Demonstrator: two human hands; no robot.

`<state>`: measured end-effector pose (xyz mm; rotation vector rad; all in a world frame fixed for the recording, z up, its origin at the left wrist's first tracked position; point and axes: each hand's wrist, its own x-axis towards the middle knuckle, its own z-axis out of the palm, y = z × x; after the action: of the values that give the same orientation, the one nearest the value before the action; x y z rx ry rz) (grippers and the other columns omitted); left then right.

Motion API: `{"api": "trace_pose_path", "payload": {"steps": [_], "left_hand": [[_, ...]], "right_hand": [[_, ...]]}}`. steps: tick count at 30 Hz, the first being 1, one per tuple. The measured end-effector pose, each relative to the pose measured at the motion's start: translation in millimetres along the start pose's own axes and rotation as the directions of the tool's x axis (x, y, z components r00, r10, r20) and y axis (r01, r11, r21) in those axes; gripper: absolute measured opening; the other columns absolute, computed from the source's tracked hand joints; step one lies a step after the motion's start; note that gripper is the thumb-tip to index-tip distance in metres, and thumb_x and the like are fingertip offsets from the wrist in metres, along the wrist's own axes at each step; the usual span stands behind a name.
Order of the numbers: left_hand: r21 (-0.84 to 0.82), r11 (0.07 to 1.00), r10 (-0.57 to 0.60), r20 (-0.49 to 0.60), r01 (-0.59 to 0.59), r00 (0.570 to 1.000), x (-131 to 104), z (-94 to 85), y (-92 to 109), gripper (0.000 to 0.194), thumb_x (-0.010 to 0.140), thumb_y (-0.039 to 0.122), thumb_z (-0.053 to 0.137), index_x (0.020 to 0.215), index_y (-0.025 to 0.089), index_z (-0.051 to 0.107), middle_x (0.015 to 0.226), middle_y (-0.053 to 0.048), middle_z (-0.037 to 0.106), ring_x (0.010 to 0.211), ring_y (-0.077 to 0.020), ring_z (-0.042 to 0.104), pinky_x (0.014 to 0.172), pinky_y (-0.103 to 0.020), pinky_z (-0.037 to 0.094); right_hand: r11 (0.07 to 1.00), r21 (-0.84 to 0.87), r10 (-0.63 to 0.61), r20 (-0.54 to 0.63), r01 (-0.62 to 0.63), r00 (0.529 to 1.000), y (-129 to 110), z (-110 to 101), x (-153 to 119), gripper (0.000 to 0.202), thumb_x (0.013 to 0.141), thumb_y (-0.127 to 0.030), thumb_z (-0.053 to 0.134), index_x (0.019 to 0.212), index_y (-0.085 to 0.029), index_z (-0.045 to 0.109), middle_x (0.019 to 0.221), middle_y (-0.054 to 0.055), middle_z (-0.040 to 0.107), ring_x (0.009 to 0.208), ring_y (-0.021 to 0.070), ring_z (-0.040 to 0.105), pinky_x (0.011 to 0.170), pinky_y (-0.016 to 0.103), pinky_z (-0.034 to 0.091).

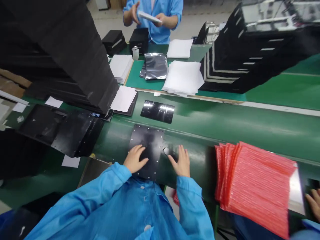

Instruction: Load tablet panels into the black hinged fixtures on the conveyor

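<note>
Head view, looking down on a green counter (pixel 225 123). Left hand (pixel 135 159) flat on a black perforated plate (pixel 147 146), fingers spread and pressed on its near left part. Right hand (pixel 180 162) just beside the plate's right edge, fingers apart, tips at a small dark piece (pixel 168 151); whether gripped or only touched, impossible to tell. Plate lying flat at the counter's near edge, in front of the blue sleeves. Beyond it a glossy black sheet (pixel 158 111); to the left, black trays (pixel 62 130) and a tall dark stack (pixel 65 46). To the right, a fan of red bubble bags (pixel 255 186), with another person's hand (pixel 313 201) at its far side. Further back, white sheets (pixel 183 78), silver bags (pixel 155 66), and a co-worker in blue (pixel 155 20) holding a white sheet.
</note>
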<state>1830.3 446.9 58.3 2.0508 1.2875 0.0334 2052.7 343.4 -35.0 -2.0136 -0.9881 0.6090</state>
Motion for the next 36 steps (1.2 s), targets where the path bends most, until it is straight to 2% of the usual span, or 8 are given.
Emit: {"api": "trace_pose_path", "payload": {"steps": [5, 12, 18, 20, 25, 30, 33, 36], "left_hand": [[0.330, 0.943, -0.086, 0.121, 0.041, 0.989, 0, 54.5, 35, 0.097, 0.066, 0.054, 0.071, 0.145, 0.017, 0.029, 0.154, -0.018, 0.011, 0.139, -0.0443, -0.002, 0.106, -0.069, 0.001], [0.405, 0.913, -0.082, 0.097, 0.036, 0.992, 1, 67.6, 37, 0.114, 0.056, 0.060, 0.076, 0.146, 0.012, 0.025, 0.153, -0.025, 0.007, 0.137, -0.0480, -0.006, 0.105, -0.069, -0.004], [0.360, 0.922, -0.160, 0.016, 0.144, 0.987, 4, 79.2, 53, 0.114, 0.053, 0.043, 0.080, 0.147, 0.014, 0.021, 0.153, -0.024, 0.002, 0.136, -0.0492, -0.010, 0.104, -0.071, -0.003], [0.295, 0.938, -0.190, 0.000, 0.181, 0.982, 2, 71.8, 60, 0.109, 0.055, 0.030, 0.075, 0.147, 0.014, 0.019, 0.154, -0.022, -0.001, 0.136, -0.0472, -0.012, 0.106, -0.070, -0.002], [-0.017, 0.985, -0.173, -0.058, 0.172, 0.983, -13, 20.2, 55, 0.100, 0.058, 0.015, 0.058, 0.148, 0.018, 0.016, 0.156, -0.012, 0.006, 0.142, -0.0369, -0.001, 0.113, -0.060, 0.010], [-0.372, 0.921, -0.200, -0.195, 0.117, 0.960, -21, -17.7, 9, 0.088, 0.058, 0.008, 0.046, 0.143, 0.017, 0.028, 0.146, -0.009, 0.036, 0.136, -0.0255, 0.032, 0.115, -0.040, 0.026], [-0.495, 0.863, -0.221, -0.191, 0.101, 0.956, -22, -19.0, -15, 0.087, 0.054, 0.006, 0.045, 0.139, 0.018, 0.035, 0.143, -0.007, 0.041, 0.133, -0.0243, 0.036, 0.113, -0.038, 0.029], [-0.619, 0.782, -0.213, -0.150, 0.076, 0.966, -23, -22.7, -33, 0.087, 0.052, 0.005, 0.046, 0.138, 0.018, 0.036, 0.142, -0.007, 0.043, 0.133, -0.0242, 0.037, 0.112, -0.038, 0.031]], "right_hand": [[0.959, -0.208, -0.159, 0.174, 0.194, 0.972, 38, 16, 8, 0.050, 0.080, -0.051, 0.047, 0.114, -0.015, 0.055, 0.117, 0.018, 0.059, 0.112, 0.0335, 0.051, 0.094, 0.051, 0.039], [0.744, -0.472, -0.160, 0.561, 0.473, 0.812, -26, 2, 21, 0.038, 0.074, -0.021, 0.056, 0.111, -0.015, 0.056, 0.097, 0.014, 0.063, 0.089, 0.0282, 0.058, 0.075, 0.036, 0.041], [0.703, -0.355, -0.225, 0.711, 0.617, 0.666, -39, -1, 36, 0.033, 0.070, -0.013, 0.053, 0.102, -0.017, 0.059, 0.091, 0.011, 0.065, 0.086, 0.0248, 0.060, 0.071, 0.031, 0.040], [0.785, -0.316, -0.180, 0.706, 0.532, 0.685, -30, -2, 41, 0.031, 0.071, -0.016, 0.054, 0.102, -0.020, 0.061, 0.092, 0.008, 0.067, 0.084, 0.0236, 0.061, 0.069, 0.030, 0.042], [0.857, -0.333, -0.256, 0.388, 0.394, 0.885, -10, -13, 36, 0.050, 0.075, -0.034, 0.061, 0.122, -0.017, 0.055, 0.125, 0.015, 0.057, 0.105, 0.0323, 0.055, 0.085, 0.042, 0.045], [0.852, -0.217, -0.296, 0.551, 0.476, 0.781, -41, 0, -15, 0.056, 0.077, -0.037, 0.061, 0.131, -0.023, 0.051, 0.148, 0.013, 0.033, 0.091, 0.0304, 0.060, 0.073, 0.042, 0.049], [0.990, 0.014, -0.127, 0.538, 0.142, 0.833, -60, 20, -36, 0.064, 0.071, -0.045, 0.064, 0.131, -0.025, 0.050, 0.147, 0.015, 0.033, 0.065, 0.0199, 0.060, 0.059, 0.038, 0.049], [0.865, 0.381, 0.131, 0.455, -0.326, 0.881, -68, 32, -28, 0.064, 0.078, -0.063, 0.046, 0.126, -0.022, 0.052, 0.121, 0.014, 0.059, 0.054, 0.0158, 0.056, 0.054, 0.035, 0.050]]}}
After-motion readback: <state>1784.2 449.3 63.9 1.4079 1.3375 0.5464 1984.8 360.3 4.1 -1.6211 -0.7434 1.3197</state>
